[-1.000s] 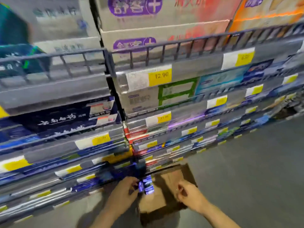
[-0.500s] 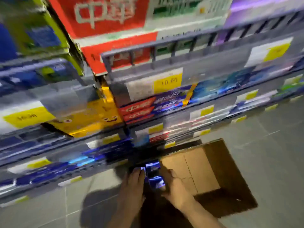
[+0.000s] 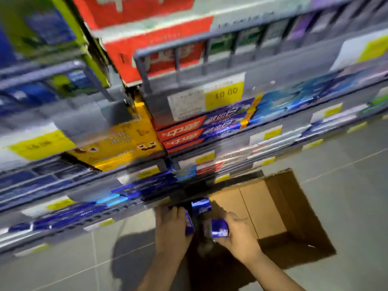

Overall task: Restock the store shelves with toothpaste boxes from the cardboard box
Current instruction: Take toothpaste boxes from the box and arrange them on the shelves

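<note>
An open brown cardboard box [image 3: 279,208] stands on the floor against the foot of the shelves. Both my hands are at its left end, low in the head view. My left hand [image 3: 171,232] holds a shiny blue toothpaste box [image 3: 188,224] by its side. My right hand [image 3: 237,238] grips another blue toothpaste box [image 3: 219,227] by its end. A third blue box [image 3: 201,204] stands upright just behind them, at the box's rim. The view is blurred by motion.
Grey wire shelves [image 3: 210,38] full of toothpaste rise in front, with yellow price tags [image 3: 224,95] on their edges. Red packs [image 3: 180,135] and a yellow carton [image 3: 117,143] lie at mid height. Grey tiled floor [image 3: 346,185] extends to the right.
My head has tipped down, so the shelves slid up and the cardboard box came into full view. My right hand moved left onto a blue box; both hands now hold boxes.
</note>
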